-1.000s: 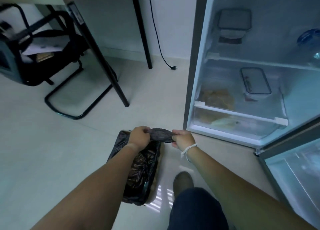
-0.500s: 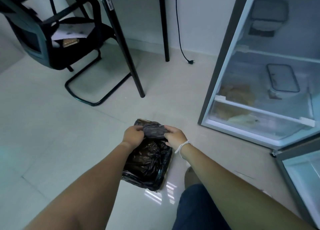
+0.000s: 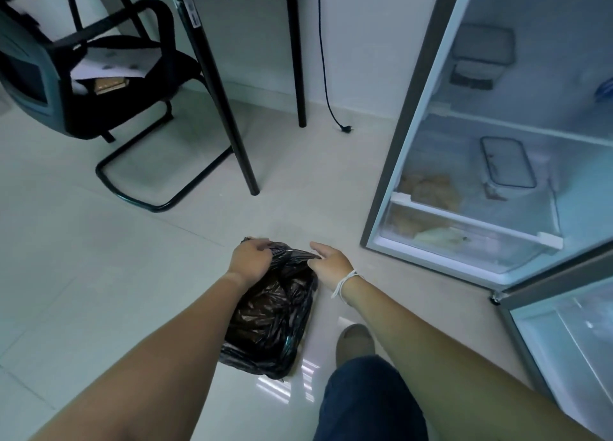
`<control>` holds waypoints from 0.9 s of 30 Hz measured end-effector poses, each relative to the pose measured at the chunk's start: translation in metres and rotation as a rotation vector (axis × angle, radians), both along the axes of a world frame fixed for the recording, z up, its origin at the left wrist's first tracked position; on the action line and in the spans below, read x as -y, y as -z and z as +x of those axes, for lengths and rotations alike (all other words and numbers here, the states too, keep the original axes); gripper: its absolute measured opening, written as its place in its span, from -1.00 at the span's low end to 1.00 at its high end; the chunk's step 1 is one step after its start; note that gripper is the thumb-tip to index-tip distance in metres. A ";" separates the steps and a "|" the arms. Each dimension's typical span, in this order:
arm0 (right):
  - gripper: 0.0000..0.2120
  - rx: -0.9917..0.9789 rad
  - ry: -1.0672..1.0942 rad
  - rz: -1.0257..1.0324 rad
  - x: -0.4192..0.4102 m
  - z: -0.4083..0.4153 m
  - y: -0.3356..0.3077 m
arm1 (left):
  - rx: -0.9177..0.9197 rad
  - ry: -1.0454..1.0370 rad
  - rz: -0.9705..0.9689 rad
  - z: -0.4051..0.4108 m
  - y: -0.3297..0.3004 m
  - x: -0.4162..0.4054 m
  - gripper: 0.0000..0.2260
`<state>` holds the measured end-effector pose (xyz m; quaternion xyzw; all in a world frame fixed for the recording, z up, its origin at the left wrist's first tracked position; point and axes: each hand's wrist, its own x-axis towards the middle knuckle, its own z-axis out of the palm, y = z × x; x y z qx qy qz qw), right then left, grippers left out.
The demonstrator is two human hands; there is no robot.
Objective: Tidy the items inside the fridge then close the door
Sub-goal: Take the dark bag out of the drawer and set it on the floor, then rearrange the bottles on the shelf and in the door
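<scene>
A black plastic bag lies on the tiled floor in front of me. My left hand grips its bunched top edge on the left. My right hand pinches the same edge on the right, a white string around its wrist. To the right stands the open fridge. Inside it, a lidded clear container rests on the lower shelf beside a brownish wrapped item. Another lidded container sits on the upper shelf. The fridge door hangs open at the lower right.
A black chair with papers on its seat stands at the upper left. Black table legs come down to the floor beside it. An unplugged cable lies against the wall. My shoe is just right of the bag.
The dark piece held between both hands has gone down to the bag, and both hands now hold the bag's top edge. The view has shifted left, away from the fridge.
</scene>
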<state>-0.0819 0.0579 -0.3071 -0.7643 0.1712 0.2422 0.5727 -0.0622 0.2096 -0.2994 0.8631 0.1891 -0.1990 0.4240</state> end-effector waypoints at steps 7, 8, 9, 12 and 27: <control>-0.55 0.061 0.074 -0.062 0.050 0.001 -0.023 | 0.055 0.101 -0.050 0.007 -0.018 0.047 -0.61; -0.55 0.068 0.098 -0.071 0.061 -0.001 -0.027 | 0.064 0.119 -0.056 0.007 -0.024 0.058 -0.61; -0.55 0.074 0.119 -0.079 0.072 -0.003 -0.030 | 0.071 0.135 -0.061 0.007 -0.026 0.067 -0.60; -0.55 0.095 0.173 -0.111 0.102 -0.014 -0.042 | 0.092 0.207 -0.049 0.002 -0.037 0.095 -0.61; -0.58 0.205 0.528 -0.224 0.272 -0.125 -0.103 | 0.241 0.542 -0.090 -0.054 -0.095 0.272 -0.61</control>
